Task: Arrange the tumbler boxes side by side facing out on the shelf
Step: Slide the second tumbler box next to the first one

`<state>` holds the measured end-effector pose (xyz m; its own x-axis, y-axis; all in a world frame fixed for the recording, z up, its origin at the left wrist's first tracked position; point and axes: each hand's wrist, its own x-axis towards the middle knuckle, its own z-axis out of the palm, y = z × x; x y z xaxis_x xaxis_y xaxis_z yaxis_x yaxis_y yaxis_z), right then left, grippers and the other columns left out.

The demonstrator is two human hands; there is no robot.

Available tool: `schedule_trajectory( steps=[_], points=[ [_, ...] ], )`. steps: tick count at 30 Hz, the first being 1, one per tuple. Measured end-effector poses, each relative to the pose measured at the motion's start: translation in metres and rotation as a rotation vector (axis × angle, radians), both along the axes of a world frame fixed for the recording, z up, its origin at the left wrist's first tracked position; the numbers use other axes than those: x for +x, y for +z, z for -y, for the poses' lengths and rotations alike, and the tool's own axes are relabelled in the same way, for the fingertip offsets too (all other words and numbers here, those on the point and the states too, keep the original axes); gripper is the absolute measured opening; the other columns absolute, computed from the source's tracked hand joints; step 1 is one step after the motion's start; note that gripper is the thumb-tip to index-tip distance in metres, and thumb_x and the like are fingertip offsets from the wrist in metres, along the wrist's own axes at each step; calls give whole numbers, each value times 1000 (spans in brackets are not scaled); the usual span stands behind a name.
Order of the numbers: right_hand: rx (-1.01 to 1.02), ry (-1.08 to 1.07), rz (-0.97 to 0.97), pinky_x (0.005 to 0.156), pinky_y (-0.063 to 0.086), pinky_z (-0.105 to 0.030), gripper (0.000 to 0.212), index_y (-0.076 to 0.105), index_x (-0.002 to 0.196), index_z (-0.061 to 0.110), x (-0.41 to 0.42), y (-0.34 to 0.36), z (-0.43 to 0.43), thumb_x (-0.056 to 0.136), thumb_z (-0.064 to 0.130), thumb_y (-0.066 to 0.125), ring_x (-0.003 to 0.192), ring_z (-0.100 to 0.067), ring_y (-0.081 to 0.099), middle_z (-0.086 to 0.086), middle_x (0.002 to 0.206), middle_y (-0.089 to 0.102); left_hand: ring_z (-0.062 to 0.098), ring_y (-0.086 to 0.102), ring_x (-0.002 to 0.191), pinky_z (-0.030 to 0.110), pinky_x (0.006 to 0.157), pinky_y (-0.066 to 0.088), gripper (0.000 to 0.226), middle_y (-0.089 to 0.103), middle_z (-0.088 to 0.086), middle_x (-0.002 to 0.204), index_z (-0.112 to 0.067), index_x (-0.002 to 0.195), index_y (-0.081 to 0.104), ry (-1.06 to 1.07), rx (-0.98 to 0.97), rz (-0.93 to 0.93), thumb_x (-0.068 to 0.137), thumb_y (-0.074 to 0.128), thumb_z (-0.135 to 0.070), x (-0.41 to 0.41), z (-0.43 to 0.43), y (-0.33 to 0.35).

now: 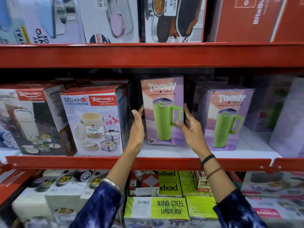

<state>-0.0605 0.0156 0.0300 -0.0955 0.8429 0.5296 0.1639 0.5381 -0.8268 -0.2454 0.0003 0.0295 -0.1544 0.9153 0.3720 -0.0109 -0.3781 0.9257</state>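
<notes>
A tall tumbler box stands upright on the middle shelf, its printed front with a green handled tumbler facing out and its long axis vertical. The left hand presses flat against its left side and the right hand cups its right edge, thumb on the front, so both hands hold the box between them. A second tumbler box, also upright and facing out, stands just to the right with a dark gap between the two. To the left sits a lunch pack box, angled slightly. The shelf has a white floor and a red metal front rail. More boxed kitchenware fills the shelf above, and yellow-green lunch boxes lie below.
</notes>
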Motion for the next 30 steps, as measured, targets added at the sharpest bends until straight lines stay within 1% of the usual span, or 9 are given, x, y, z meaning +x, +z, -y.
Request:
schedule_trajectory(
  steps=[2,6,11,13,16,19,21,24,30],
  points=[
    [-13,-12,-12,114,32,-48,71,27,145,27,2,-5,-3,85,17,63,139,-19,34,4,151,34,22,32,140,59,113,27,64,32,-13,153,-70,118,39,40,15,-7,64,16,-95,4,5,-3],
    [-31,-10,-31,109,38,-50,71,33,143,18,2,-18,-6,81,7,66,134,-20,42,-3,148,42,20,32,140,55,115,26,81,36,-8,151,-49,136,35,104,23,-32,69,12,-89,8,13,-7],
    [-98,20,-67,109,40,-42,68,37,141,10,4,-27,-6,80,-1,65,127,-9,49,-1,143,46,18,27,143,56,116,22,74,30,-8,155,-55,135,31,103,11,-88,72,11,-87,7,14,-23],
    [-101,36,-71,109,40,-38,62,38,141,11,4,-24,-4,84,6,63,128,-10,48,-2,143,47,16,24,144,56,117,20,68,28,-10,156,-62,131,28,105,31,-103,71,12,-89,7,16,-26],
    [-121,-64,-137,106,42,-38,50,49,132,20,2,-22,3,87,40,57,122,-13,53,-3,137,55,15,21,144,57,117,19,62,24,-11,157,-68,126,27,95,54,-93,70,14,-90,8,20,-27],
    [-200,-130,-256,102,46,-45,67,60,119,27,-3,-24,10,75,75,45,114,-15,60,0,127,63,15,22,144,56,117,21,65,25,-13,156,-66,127,29,83,54,-98,69,14,-91,10,24,-27],
    [-248,-104,-314,100,47,-41,71,60,120,20,-5,-20,16,77,72,39,114,-18,60,-3,128,62,18,26,143,58,115,25,64,26,-11,156,-68,127,30,78,51,-88,69,15,-91,10,24,-27],
    [-282,-63,-400,95,48,-34,61,57,124,8,-2,-17,19,91,53,30,117,-24,57,-11,130,59,21,30,142,58,114,25,60,27,-8,157,-72,122,32,88,52,-72,68,15,-92,11,27,-26],
    [-296,-55,-414,102,45,-41,70,55,125,3,7,-21,38,89,56,26,121,-26,55,-15,133,57,26,31,141,64,110,29,65,28,-5,157,-74,118,34,55,19,-71,60,14,-96,17,52,-23]
  ],
)
